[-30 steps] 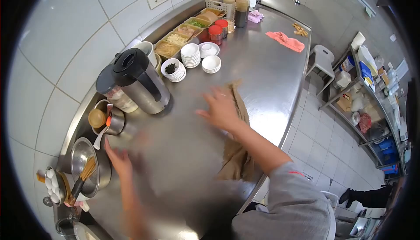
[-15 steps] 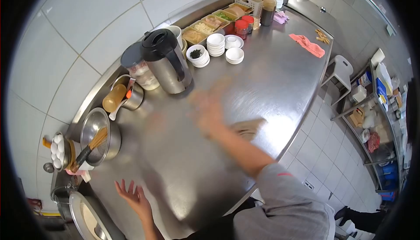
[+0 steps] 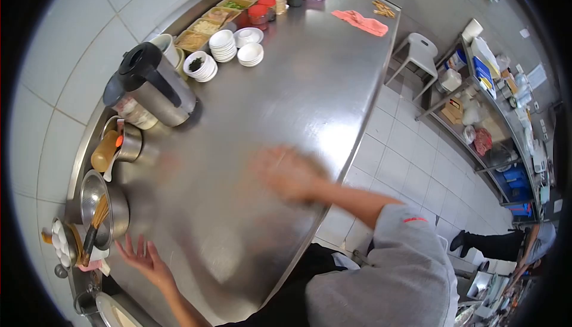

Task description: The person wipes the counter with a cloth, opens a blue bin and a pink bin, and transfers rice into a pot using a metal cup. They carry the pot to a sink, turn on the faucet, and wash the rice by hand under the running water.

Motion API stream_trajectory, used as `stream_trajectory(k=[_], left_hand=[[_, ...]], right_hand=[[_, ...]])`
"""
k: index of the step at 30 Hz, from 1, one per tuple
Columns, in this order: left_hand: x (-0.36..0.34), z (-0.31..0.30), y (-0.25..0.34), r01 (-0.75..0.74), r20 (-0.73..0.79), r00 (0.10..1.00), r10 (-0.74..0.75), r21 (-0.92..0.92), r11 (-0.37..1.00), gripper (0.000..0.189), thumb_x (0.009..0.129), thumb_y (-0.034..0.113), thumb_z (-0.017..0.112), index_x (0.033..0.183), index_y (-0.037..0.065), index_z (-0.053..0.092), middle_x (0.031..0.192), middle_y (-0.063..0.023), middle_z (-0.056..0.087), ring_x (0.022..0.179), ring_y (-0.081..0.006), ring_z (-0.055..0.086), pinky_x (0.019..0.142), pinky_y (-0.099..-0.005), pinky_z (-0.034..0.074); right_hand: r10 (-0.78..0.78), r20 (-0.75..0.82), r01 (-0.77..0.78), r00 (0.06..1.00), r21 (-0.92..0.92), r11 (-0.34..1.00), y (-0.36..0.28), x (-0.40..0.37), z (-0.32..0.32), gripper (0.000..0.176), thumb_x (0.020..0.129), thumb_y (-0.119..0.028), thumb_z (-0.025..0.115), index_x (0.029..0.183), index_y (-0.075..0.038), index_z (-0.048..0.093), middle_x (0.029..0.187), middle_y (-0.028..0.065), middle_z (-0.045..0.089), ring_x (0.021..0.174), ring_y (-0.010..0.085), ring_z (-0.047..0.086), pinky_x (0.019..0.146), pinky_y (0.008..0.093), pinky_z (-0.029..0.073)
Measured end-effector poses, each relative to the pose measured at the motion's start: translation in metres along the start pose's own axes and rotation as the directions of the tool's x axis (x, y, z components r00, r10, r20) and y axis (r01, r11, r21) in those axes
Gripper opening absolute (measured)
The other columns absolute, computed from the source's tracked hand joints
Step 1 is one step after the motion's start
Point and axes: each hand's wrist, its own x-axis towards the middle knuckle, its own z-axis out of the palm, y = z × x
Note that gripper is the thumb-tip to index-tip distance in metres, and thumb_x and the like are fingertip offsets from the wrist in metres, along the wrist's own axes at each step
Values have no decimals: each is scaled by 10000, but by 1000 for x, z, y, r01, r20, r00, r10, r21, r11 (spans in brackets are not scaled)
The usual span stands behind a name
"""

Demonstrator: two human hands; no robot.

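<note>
Steel counter (image 3: 310, 89) runs long from the near left corner away to the upper right, and the right hand (image 3: 285, 173) is a smear of motion at its middle, close to the front edge. Half a second ago it was blurred nearer the black-lidded jug (image 3: 156, 86), with the brown cloth showing beside it; a second ago the cloth lay as a long strip across the counter. Now the cloth is lost in the blur, so its long axis and the hand's grip cannot be told. The stroke has swept toward the person. The left hand (image 3: 142, 257) hovers at the near left, fingers spread and empty, just beside the mixing bowl (image 3: 104, 211). Stacked white bowls (image 3: 223, 46) stand well apart.
</note>
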Motion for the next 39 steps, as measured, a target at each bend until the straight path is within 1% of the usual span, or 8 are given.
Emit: stream_trajectory(k=[1,3,9,18,24,31,35,39], left_hand=[[-8,-11,-10,29,-5,1000,-29,26,999,696,838,57,531,1394,104,114,1330,-189,329,1075,-301,491,877,-365,411],[-24,-28,-23,62,-19,998,-61,72,995,691,836,39,518,1395,111,119,1325,-189,335,1062,-297,499,856,-356,425],[-59,-77,-33,138,-69,989,-129,142,980,700,824,-5,506,1396,119,121,1313,-197,345,1036,-293,513,822,-347,448],[-107,-205,-45,24,-122,993,-4,163,986,677,849,55,504,1393,102,102,1318,-209,336,1056,-323,495,856,-383,428],[-182,-356,-51,47,-245,970,-13,134,990,670,862,86,500,1390,79,87,1334,-198,320,1074,-312,474,877,-382,408],[-259,-490,-64,176,-478,869,-129,56,983,691,844,14,503,1392,104,91,1327,-165,326,1058,-257,483,849,-334,419],[-282,-531,-72,225,-580,803,-140,78,971,720,831,6,517,1399,128,91,1324,-164,333,1027,-241,477,853,-329,416],[-309,-565,-89,377,-686,690,-231,68,924,733,816,-20,505,1401,140,94,1320,-180,344,1013,-247,491,854,-328,418]], right_hand=[[198,-319,-186,927,68,980,74,-1,67,449,857,-218,405,1288,-94,384,1347,115,363,1226,267,352,1017,456,256],[660,-144,-653,737,99,751,170,-15,52,461,882,-258,387,1311,-93,352,1370,105,344,1258,278,317,1036,478,208],[855,-305,-907,419,-92,412,218,-55,77,597,920,-412,255,1347,4,263,1384,215,279,1298,346,230,1064,489,79],[651,-233,-657,722,62,751,-166,-83,83,752,834,-495,439,1315,64,289,1352,323,237,1252,463,236,1028,556,143],[135,-98,-115,986,187,976,-424,-103,73,693,838,-507,430,1332,-34,320,1384,254,236,1273,458,197,973,641,156],[-619,-310,683,722,173,710,-609,-59,97,578,865,-485,397,1294,-98,388,1398,155,266,1304,356,205,1012,594,139],[-550,-340,646,763,422,636,-589,-29,58,459,797,-316,559,1201,-112,483,1344,117,359,1262,310,302,1017,549,186],[-101,-495,202,863,154,967,-494,7,96,501,752,-256,594,1209,-90,474,1259,155,448,1211,344,360,1015,474,249]])
